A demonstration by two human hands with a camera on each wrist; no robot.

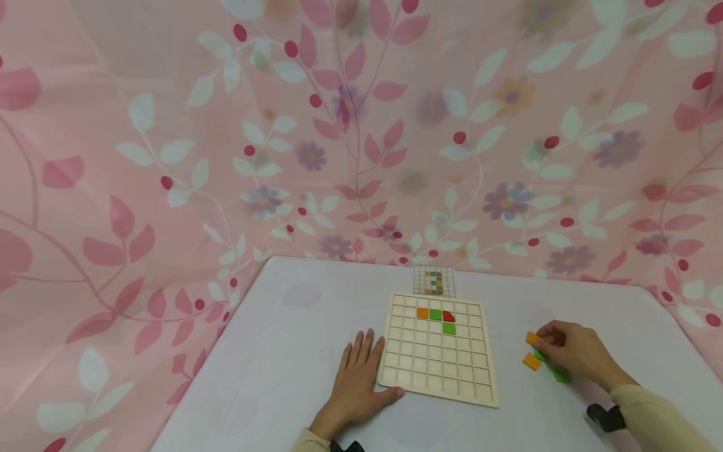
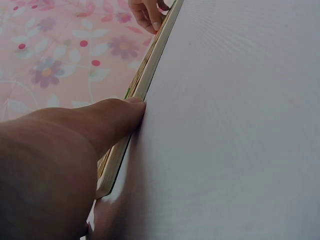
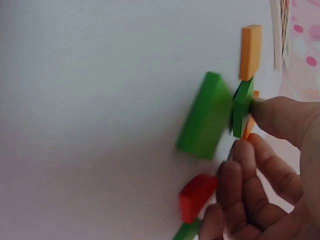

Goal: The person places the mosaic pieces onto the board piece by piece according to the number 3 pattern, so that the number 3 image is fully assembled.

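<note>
Between grid board and counter right edge, right grip appears to pinch an orange tile near green tiles; left grip, fingers extended, rests at the board's near-left corner.

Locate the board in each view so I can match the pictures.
Head: board, low, just right of centre, grid side up.
Left wrist: board, edge-on, slanting from top centre to lower left.
Right wrist: board, just a strip, near top right corner.
Shared landmark: pink backdrop, in all three.

Pink floral backdrop; white table.
</note>
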